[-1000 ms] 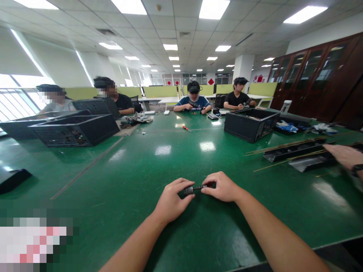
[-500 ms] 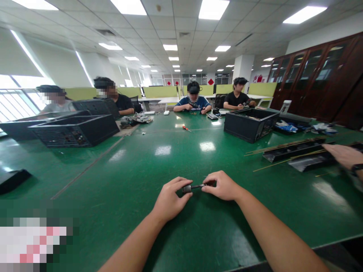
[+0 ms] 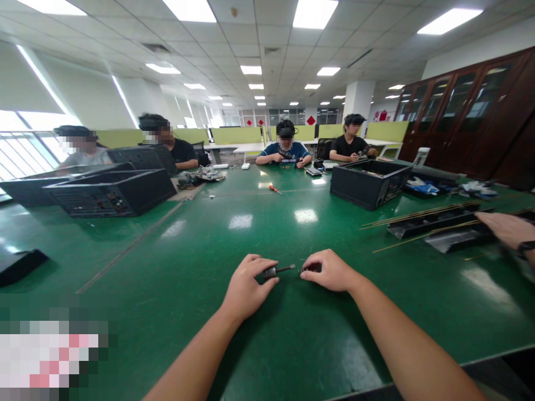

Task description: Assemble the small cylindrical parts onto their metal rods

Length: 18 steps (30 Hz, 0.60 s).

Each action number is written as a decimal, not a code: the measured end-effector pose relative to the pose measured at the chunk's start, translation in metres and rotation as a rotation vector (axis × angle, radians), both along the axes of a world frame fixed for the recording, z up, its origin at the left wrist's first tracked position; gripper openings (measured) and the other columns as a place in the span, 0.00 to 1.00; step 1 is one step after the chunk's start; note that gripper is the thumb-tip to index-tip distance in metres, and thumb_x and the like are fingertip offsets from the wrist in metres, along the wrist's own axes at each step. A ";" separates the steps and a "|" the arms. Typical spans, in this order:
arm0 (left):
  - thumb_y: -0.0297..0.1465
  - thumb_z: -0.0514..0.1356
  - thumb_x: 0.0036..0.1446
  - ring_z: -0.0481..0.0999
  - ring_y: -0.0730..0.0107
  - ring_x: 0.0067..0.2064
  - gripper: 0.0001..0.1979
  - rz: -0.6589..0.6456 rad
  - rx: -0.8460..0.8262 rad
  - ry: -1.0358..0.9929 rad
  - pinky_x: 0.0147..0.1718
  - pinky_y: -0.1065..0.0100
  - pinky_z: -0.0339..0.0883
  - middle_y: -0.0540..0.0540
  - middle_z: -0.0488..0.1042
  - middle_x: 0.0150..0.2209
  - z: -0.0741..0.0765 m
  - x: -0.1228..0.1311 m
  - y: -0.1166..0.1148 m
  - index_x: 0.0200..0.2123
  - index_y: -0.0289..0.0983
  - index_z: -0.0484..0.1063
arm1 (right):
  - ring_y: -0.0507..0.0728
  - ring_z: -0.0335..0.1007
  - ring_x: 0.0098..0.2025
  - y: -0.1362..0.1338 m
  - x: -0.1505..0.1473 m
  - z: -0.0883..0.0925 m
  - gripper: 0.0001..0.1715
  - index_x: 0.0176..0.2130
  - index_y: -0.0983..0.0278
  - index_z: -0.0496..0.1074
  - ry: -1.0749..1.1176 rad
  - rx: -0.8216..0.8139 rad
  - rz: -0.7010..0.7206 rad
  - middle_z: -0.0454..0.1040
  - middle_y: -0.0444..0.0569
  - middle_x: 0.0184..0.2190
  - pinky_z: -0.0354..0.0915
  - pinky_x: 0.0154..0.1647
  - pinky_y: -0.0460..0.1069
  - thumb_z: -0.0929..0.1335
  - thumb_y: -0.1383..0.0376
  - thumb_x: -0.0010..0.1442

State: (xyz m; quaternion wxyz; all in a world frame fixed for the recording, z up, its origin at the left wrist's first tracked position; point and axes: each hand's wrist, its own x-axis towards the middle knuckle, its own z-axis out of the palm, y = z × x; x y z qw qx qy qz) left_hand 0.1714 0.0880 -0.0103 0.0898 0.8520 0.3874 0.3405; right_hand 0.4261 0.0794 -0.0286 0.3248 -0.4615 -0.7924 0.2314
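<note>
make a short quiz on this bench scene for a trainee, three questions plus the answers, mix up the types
1. Multiple choice: what does the left hand hold?
A) a blue bag
B) a dark cylinder with a thin shaft
C) a yellow rod

2. True or false: the orange-handled screwdriver lies on the green table.

3. Fill in the gap: the small dark part is pinched by the person's own ____ hand.

Key
1. B
2. True
3. right
</note>
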 end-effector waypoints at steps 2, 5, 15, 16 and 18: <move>0.33 0.65 0.52 0.75 0.60 0.43 0.14 0.085 0.024 0.015 0.44 0.58 0.71 0.45 0.79 0.38 0.003 -0.006 0.005 0.43 0.42 0.77 | 0.53 0.70 0.29 0.004 0.005 -0.003 0.12 0.34 0.64 0.79 0.002 -0.014 -0.022 0.78 0.47 0.27 0.62 0.31 0.46 0.70 0.58 0.55; 0.39 0.61 0.55 0.77 0.60 0.41 0.16 0.244 -0.014 0.013 0.43 0.59 0.71 0.44 0.79 0.39 0.009 -0.021 0.009 0.45 0.40 0.75 | 0.53 0.70 0.28 0.009 0.012 -0.006 0.13 0.34 0.65 0.80 0.011 -0.040 -0.070 0.78 0.47 0.27 0.62 0.29 0.46 0.70 0.58 0.55; 0.46 0.50 0.60 0.78 0.52 0.47 0.36 0.603 -0.054 0.095 0.51 0.53 0.70 0.37 0.75 0.51 -0.015 -0.148 -0.048 0.66 0.34 0.51 | 0.53 0.72 0.29 0.011 0.009 -0.006 0.13 0.35 0.65 0.80 0.022 -0.019 -0.073 0.79 0.48 0.29 0.63 0.31 0.46 0.70 0.58 0.55; 0.46 0.50 0.59 0.78 0.51 0.46 0.37 0.634 -0.053 0.104 0.50 0.52 0.70 0.36 0.75 0.50 -0.023 -0.165 -0.057 0.67 0.33 0.49 | 0.53 0.72 0.30 0.011 0.008 -0.005 0.13 0.35 0.64 0.80 0.027 -0.018 -0.068 0.79 0.48 0.30 0.63 0.31 0.46 0.70 0.58 0.54; 0.46 0.51 0.59 0.77 0.49 0.48 0.37 0.677 0.009 0.124 0.52 0.48 0.68 0.37 0.75 0.50 -0.036 -0.196 -0.075 0.67 0.37 0.49 | 0.53 0.73 0.29 0.009 0.006 -0.004 0.13 0.35 0.64 0.80 0.032 -0.017 -0.060 0.79 0.48 0.29 0.62 0.30 0.46 0.70 0.58 0.54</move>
